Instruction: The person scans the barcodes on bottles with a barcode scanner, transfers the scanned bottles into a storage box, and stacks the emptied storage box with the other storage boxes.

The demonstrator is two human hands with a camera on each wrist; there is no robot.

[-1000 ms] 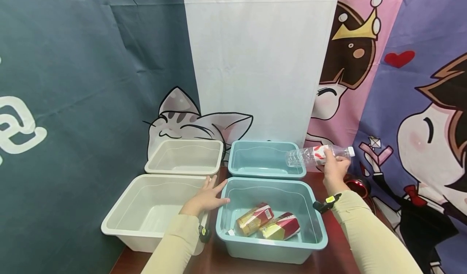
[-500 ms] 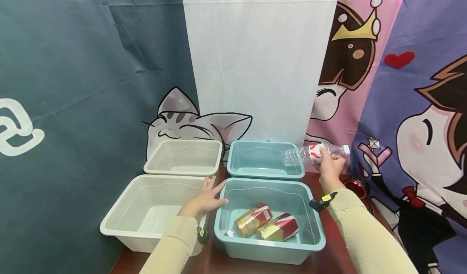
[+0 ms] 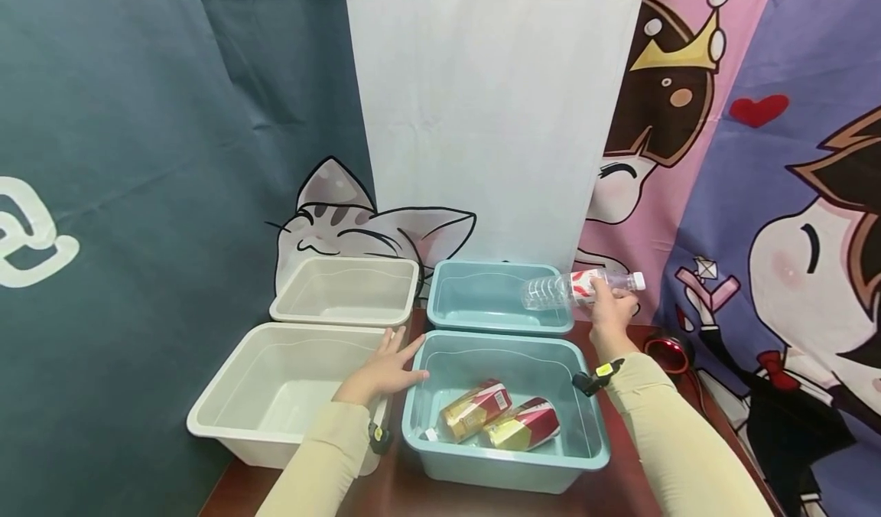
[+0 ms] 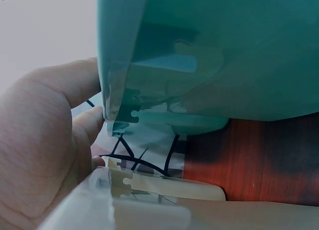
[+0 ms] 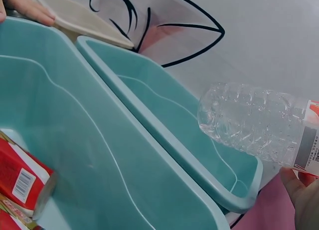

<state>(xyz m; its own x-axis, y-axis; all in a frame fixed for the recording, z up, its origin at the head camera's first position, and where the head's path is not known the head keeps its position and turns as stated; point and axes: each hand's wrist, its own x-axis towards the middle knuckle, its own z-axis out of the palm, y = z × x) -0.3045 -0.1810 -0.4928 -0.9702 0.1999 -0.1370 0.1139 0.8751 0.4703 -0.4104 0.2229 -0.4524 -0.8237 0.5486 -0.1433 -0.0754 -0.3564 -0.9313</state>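
While our right hand (image 3: 611,312) grips a clear bottle (image 3: 547,293) sideways over the right part of the far blue bin (image 3: 457,294), our left hand (image 3: 378,373), fingers spread, touches the near blue bin (image 3: 516,469) at its left rim. Inside that near bin we see two red-and-yellow containers (image 3: 476,410).

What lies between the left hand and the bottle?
The back rim of the near blue bin, then the far blue bin; the head view shows this.

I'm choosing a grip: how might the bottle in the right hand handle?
The bottle shows no liquid, so it's probably light for its size. Its clear, ribbed plastic may dent if squeezed. Being round, it could roll if laid down.
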